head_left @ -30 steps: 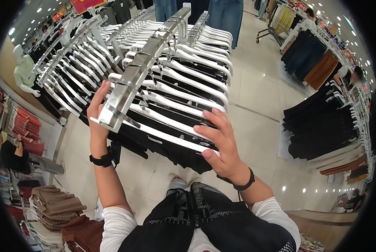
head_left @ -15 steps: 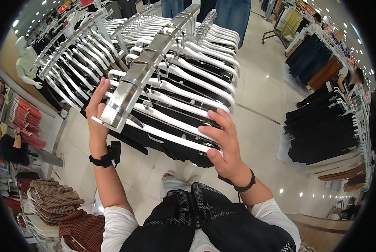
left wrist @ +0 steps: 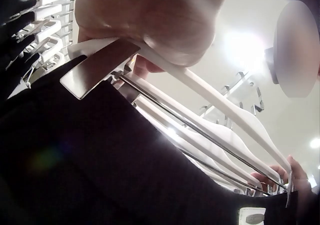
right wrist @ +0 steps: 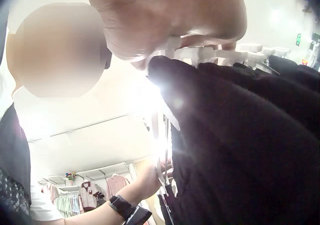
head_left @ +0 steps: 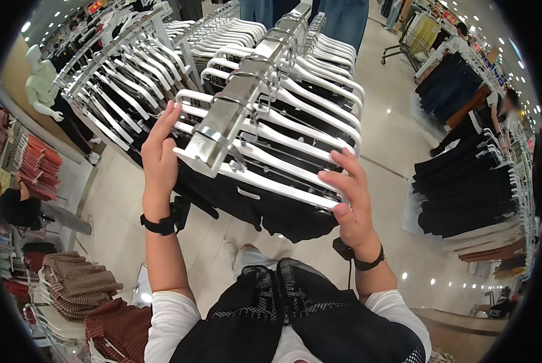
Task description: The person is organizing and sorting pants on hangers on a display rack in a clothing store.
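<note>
In the head view my left hand (head_left: 162, 160) rests against the left ends of the front white hangers (head_left: 283, 189), fingers straight and pointing up. At their right ends my right hand (head_left: 357, 202) touches with spread, slightly bent fingers, the thumb at the frontmost hanger. These hangers hang by metal hooks from a shiny rail (head_left: 233, 109) running between the hands. Black garments (head_left: 252, 212) are clipped beneath. The left wrist view has the left palm (left wrist: 150, 20) over a hanger end beside a metal clip. In the right wrist view the right palm (right wrist: 175, 15) covers the hanger ends.
A parallel rail of white hangers (head_left: 116, 85) stands to the left, near a mannequin (head_left: 39, 85). Black skirts (head_left: 464, 187) hang on a rack across the right aisle, with people beside it. Checked clothes (head_left: 80, 284) hang at lower left. Tiled floor (head_left: 380, 139) runs between racks.
The rack and both hands have shifted right in the head view. The front hangers lie at a flatter slant across the view. Both hands stay at the hanger ends.
</note>
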Available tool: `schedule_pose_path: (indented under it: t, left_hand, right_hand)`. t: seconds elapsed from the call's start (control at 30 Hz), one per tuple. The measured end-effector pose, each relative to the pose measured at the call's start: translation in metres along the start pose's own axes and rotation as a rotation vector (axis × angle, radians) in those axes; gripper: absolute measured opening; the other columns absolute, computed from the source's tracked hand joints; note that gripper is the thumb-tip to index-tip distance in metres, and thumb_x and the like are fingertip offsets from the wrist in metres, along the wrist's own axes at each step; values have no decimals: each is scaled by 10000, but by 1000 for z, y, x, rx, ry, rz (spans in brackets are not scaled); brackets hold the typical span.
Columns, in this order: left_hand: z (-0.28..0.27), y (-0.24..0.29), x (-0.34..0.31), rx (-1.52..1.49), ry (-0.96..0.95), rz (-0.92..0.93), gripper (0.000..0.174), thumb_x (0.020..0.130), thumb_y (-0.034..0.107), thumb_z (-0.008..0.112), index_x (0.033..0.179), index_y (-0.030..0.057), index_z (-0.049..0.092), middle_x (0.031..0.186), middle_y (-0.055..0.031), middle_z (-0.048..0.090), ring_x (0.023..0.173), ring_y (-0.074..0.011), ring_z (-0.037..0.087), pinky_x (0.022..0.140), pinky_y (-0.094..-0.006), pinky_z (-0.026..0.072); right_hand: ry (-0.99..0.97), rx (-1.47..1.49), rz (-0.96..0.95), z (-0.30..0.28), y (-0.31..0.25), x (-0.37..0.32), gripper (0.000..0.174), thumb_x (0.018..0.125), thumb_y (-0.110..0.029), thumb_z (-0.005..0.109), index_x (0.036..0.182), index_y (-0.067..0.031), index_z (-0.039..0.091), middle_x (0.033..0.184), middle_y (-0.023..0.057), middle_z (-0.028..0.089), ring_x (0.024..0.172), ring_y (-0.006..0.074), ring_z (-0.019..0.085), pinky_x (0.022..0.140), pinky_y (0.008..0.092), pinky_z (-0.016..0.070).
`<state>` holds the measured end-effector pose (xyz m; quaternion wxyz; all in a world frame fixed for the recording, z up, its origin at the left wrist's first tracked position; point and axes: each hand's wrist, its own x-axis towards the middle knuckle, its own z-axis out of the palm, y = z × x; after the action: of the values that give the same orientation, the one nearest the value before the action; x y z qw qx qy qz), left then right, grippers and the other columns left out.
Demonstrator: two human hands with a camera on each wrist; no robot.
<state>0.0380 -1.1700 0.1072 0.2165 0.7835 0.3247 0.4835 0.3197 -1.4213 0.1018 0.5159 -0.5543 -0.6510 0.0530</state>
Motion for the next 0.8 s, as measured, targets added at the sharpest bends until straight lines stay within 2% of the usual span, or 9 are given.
schedule_pose_path:
  t: [0.1, 0.2, 0.27, 0.37, 0.47, 0.53, 0.6, 0.63, 0.8]
  left_hand:
    - [-1, 4, 0, -48, 5, -42, 605, 827, -15, 376, 1369, 31, 642, 1482, -214, 565, 1371, -299, 557, 1143, -338, 389]
    - [-8, 11, -1, 16, -8, 42, 566, 861, -11, 403, 1374, 41, 636, 1468, -231, 567, 1319, -340, 595, 1093, -352, 439]
    - [-13, 3, -1, 93, -23, 118, 520, 886, 19, 437, 1365, 38, 637, 1441, -249, 576, 1291, -392, 595, 1094, -401, 446]
    - [-23, 0, -3, 120, -60, 172, 463, 898, 76, 524, 1340, 11, 645, 1422, -246, 587, 1261, -421, 600, 1060, -442, 468]
    - [-32, -8, 1, 169, -123, 245, 476, 893, 120, 557, 1353, 32, 644, 1422, -236, 589, 1252, -426, 602, 1029, -456, 474]
    - [-34, -17, 4, 156, -153, 292, 520, 866, 167, 605, 1371, 50, 636, 1417, -241, 589, 1260, -422, 598, 1001, -455, 478]
    - [-39, -19, 9, 139, -204, 326, 494, 885, 137, 551, 1357, 22, 645, 1450, -248, 566, 1284, -412, 590, 1039, -447, 462]
    - [-39, -23, 10, 116, -215, 322, 494, 892, 176, 564, 1354, 25, 650, 1456, -241, 564, 1304, -418, 575, 1044, -460, 452]
    - [-32, -37, 12, 26, -185, 381, 485, 902, 213, 572, 1341, 28, 661, 1448, -239, 573, 1334, -437, 542, 1070, -486, 418]
  right_hand:
    - [9, -4, 27, 1, 1, -1, 567, 1025, -559, 479, 1267, -91, 688, 1480, 195, 511, 1437, 432, 389, 1198, 554, 269]
    - [71, -3, 86, 7, -3, -3, 632, 1028, -607, 445, 1213, -69, 719, 1463, 201, 532, 1445, 418, 396, 1193, 536, 283]
    - [125, -3, 94, 10, -2, -4, 645, 1027, -609, 446, 1182, -51, 733, 1442, 206, 561, 1444, 412, 411, 1194, 527, 287]
    - [206, -41, 99, 17, -3, -4, 635, 1031, -586, 454, 1159, -33, 739, 1423, 213, 588, 1431, 412, 440, 1194, 523, 290]
    - [230, -101, 139, 18, -7, -6, 628, 1033, -571, 459, 1155, -22, 739, 1407, 221, 605, 1423, 409, 456, 1192, 523, 295]
    - [279, -161, 135, 21, -8, -6, 578, 1044, -494, 462, 1146, 6, 734, 1398, 233, 610, 1400, 397, 489, 1183, 504, 322]
    - [348, -216, 163, 28, -12, -8, 547, 1048, -443, 462, 1136, 24, 732, 1395, 237, 610, 1383, 384, 510, 1176, 489, 339]
    - [390, -291, 198, 32, -18, -8, 506, 1047, -367, 447, 1176, 50, 703, 1392, 238, 611, 1344, 362, 546, 1163, 467, 362]
    - [587, -379, 317, 59, -35, -9, 500, 1055, -307, 394, 1317, 59, 611, 1401, 228, 599, 1333, 313, 541, 1166, 433, 353]
